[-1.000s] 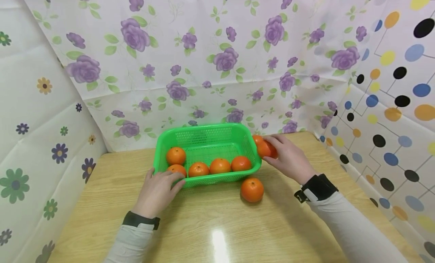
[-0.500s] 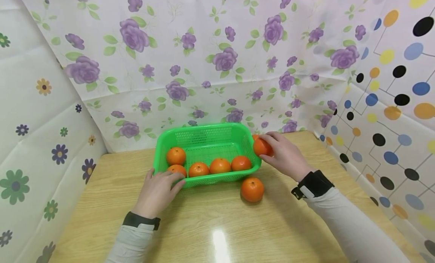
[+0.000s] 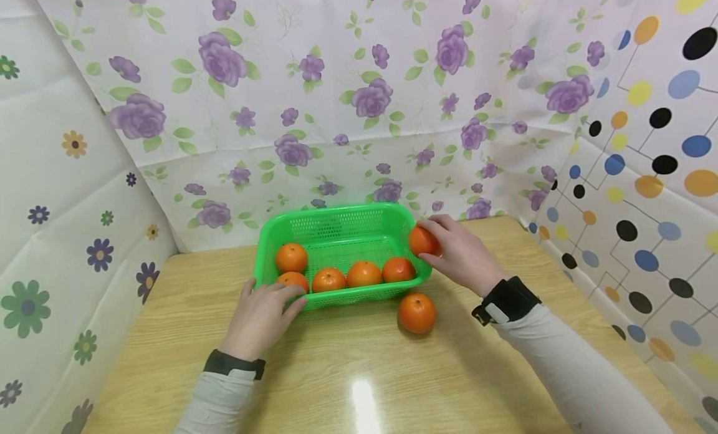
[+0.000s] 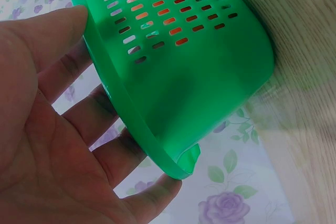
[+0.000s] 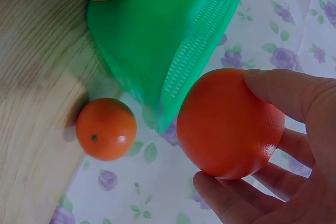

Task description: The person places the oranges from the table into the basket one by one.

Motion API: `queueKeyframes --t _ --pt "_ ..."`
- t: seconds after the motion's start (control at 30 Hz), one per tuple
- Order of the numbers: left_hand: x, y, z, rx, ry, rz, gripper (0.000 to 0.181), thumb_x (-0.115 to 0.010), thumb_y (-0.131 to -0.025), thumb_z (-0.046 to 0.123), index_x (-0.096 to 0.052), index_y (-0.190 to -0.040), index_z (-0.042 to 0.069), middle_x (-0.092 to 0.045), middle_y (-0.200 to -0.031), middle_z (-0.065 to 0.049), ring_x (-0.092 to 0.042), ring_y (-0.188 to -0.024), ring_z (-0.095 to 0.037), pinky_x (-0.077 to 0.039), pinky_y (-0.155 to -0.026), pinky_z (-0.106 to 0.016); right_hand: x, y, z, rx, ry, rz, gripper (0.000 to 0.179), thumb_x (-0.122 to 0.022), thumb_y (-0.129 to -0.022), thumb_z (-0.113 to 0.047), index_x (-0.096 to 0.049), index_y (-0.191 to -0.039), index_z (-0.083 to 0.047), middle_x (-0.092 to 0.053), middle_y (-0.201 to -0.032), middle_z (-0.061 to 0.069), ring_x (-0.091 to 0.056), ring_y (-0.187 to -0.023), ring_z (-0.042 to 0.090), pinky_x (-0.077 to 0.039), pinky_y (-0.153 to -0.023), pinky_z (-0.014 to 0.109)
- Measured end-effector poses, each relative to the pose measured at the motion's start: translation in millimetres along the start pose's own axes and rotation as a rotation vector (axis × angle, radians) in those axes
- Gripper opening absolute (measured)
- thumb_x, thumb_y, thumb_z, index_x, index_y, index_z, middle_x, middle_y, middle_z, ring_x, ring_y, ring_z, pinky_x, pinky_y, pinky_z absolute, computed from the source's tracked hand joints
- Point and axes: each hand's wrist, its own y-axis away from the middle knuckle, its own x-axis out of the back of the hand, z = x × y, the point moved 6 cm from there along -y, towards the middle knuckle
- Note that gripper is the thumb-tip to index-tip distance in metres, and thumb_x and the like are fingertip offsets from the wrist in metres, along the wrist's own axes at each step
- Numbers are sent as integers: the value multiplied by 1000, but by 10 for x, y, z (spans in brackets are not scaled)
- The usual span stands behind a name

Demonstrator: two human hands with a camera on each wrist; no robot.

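My right hand [image 3: 462, 253] grips an orange [image 5: 228, 124] between thumb and fingers, at the right end of the green plastic basket [image 3: 336, 300]. In the head view the held orange overlaps the basket's rim. My left hand [image 3: 260, 318] holds the basket's front left corner, its fingers over the rim [image 4: 113, 95] and its thumb tip on the edge. Inside the basket, several oranges [image 3: 364, 274] line the front side, and one orange [image 3: 291, 258] sits behind them at the left.
One orange [image 3: 417, 313] lies on the wooden table [image 3: 314, 371] in front of the basket's right corner. Another orange [image 5: 106, 129] stands on the table by the basket's right end, hidden in the head view. Flowered cloth [image 3: 336, 110] hangs close behind the basket.
My right hand has moved left and slightly up with its orange, up to the basket's right rim, now covering the orange behind it. My left hand and the basket have stayed put.
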Motion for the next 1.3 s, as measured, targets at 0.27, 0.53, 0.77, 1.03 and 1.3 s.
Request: queueKeyframes --t 0.27,0.53,0.77,1.03,1.3 --pt "-2 1 -3 1 2 0 16 -81 -103 27 -82 -115 17 -82 -110 -4 -77 -108 -34 -34 -115 -83 -31 -50 -113 23 -3 5 61 -89 -97 -18 -63 -151 -7 -59 -146 20 -68 -117 41 -60 -100 58" --pt "5 -2 7 7 1 -10 16 -81 -104 27 -83 -116 16 -82 -111 -4 -76 -108 -34 -33 -116 -83 -60 -79 -166 32 -12 9 62 -90 -96 -18 -63 -151 -7 -59 -145 18 -69 -116 39 -61 -100 56" --pt "6 -3 7 8 5 -15 17 -80 -104 27 -83 -116 16 -82 -111 -5 -76 -109 -34 -33 -116 -83 -78 -103 -190 45 -14 11 63 -90 -96 -20 -63 -151 -7 -59 -145 17 -69 -115 39 -61 -98 56" --pt "4 2 2 11 5 -18 16 -80 -104 27 -82 -116 17 -82 -112 -4 -76 -110 -34 -32 -116 -83 -98 -123 -208 44 -13 3 63 -90 -96 -21 -63 -151 -7 -59 -146 18 -69 -117 39 -61 -99 56" --pt "3 3 -3 12 7 -20 17 -80 -104 27 -82 -117 16 -82 -111 -5 -76 -109 -34 -32 -116 -84 -119 -156 -255 60 -8 3 62 -90 -96 -21 -64 -150 -7 -60 -145 19 -69 -118 38 -61 -100 55"
